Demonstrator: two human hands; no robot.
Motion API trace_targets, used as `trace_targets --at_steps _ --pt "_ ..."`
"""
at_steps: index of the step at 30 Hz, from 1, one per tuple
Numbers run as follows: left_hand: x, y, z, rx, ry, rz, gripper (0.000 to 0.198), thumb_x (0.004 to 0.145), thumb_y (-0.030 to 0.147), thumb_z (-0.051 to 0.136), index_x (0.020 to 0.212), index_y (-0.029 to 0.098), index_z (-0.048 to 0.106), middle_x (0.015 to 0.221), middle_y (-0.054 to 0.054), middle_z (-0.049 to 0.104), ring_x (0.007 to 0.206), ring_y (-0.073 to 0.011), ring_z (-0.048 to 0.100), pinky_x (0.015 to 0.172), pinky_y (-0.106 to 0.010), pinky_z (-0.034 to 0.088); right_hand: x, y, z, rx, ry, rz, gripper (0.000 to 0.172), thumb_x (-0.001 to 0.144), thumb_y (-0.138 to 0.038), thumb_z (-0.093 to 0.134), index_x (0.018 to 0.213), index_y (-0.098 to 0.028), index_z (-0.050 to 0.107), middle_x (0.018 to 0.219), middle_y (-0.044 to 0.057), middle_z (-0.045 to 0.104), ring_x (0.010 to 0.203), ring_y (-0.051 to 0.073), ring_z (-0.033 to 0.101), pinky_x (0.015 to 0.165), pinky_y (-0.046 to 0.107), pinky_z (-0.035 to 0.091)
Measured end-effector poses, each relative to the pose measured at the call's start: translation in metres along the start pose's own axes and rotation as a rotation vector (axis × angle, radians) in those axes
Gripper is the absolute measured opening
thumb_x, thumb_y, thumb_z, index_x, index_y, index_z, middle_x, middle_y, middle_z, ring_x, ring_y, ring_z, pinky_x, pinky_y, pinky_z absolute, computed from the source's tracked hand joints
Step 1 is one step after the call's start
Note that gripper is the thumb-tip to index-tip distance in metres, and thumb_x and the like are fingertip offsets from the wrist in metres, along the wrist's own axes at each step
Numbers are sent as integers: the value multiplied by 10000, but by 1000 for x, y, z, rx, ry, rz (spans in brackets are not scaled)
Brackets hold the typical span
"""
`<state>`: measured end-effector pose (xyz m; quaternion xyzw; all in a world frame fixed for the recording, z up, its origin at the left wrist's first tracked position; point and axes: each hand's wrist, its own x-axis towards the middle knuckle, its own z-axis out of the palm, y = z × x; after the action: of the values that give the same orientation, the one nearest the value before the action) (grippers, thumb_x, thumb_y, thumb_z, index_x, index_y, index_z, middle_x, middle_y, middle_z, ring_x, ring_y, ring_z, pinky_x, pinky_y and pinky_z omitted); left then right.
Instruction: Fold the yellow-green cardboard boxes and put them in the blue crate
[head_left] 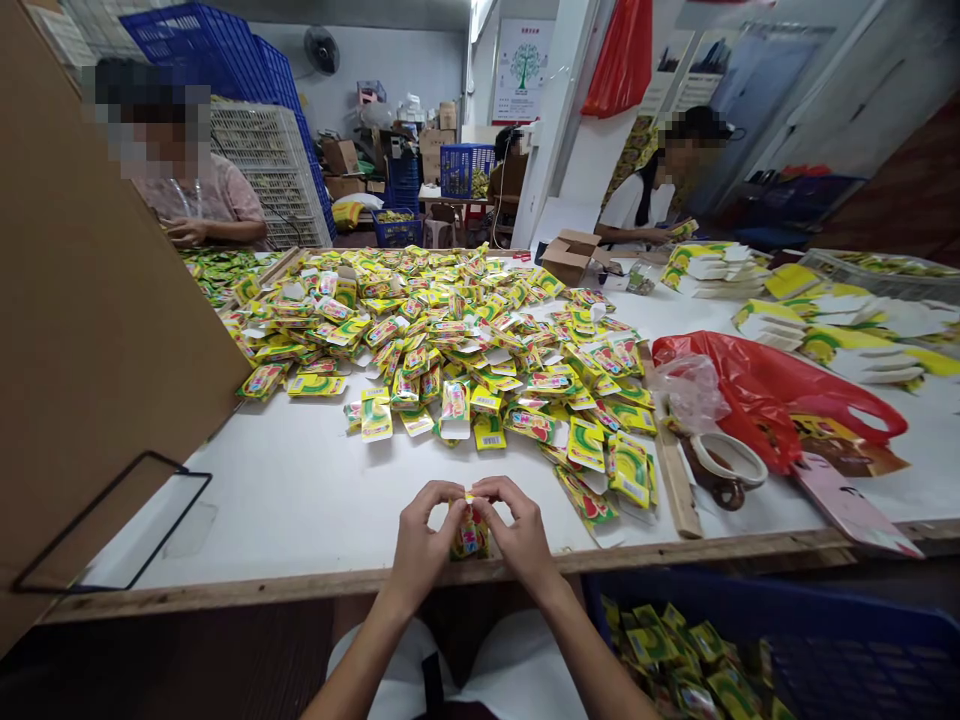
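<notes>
Between my two hands, at the front edge of the white table (300, 500), is a small yellow and green printed carton (470, 535). My left hand (427, 520) pinches its upper left corner with thumb and fingers. On the other side my right hand (514, 520) grips the upper right corner the same way. The carton's top edge is partly covered by my fingertips. Beyond my hands spreads a big heap of similar small cartons (456, 405), several with white end flaps sticking out.
To the left stands a tall cardboard panel (97, 330) beside a black wire frame (120, 490). At right lie a wooden strip (675, 480), brown mug (724, 480), red plastic bag (750, 390) and pink phone (855, 505). Below, a blue crate (862, 640) holds cartons. Co-workers sit across the table.
</notes>
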<state>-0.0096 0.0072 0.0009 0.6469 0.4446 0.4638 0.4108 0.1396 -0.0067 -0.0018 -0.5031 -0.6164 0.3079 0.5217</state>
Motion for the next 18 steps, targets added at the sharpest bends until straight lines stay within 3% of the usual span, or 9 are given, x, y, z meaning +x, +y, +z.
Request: trace_targets --at_steps 4,7,14,16,18 --pt "5 1 2 -27 27 -83 129 828 261 562 904 172 617 871 -43 656 818 -166 610 753 -278 488 7 -3 -1 -61 41 76 96 809 -249 599 855 -179 647 767 26 641 708 164 577 684 276 472" --pt "8 0 3 -48 18 -101 134 835 269 549 868 167 631 836 -41 661 796 -168 615 738 -276 489 8 -3 -2 -42 42 96 96 819 -244 579 819 -178 648 747 25 652 700 163 586 680 274 476" --pt "-4 -7 -1 -13 -47 37 165 862 256 523 942 200 656 1014 -71 638 1013 -203 581 903 -344 456 -2 3 5 96 -9 98 132 826 -255 573 870 -193 681 847 55 695 813 201 638 739 318 512" --pt "-7 -8 -2 6 -84 47 191 869 255 514 1007 209 637 1068 -76 622 1040 -206 569 905 -352 459 -6 0 -2 76 4 90 140 830 -264 563 869 -201 683 853 56 696 825 210 639 756 330 513" --pt "-6 -9 -5 39 -94 22 239 875 266 501 1092 218 590 1113 -82 601 1014 -202 578 852 -344 486 -15 -6 -25 -30 80 82 159 840 -287 542 850 -208 679 867 62 690 854 221 629 772 337 503"
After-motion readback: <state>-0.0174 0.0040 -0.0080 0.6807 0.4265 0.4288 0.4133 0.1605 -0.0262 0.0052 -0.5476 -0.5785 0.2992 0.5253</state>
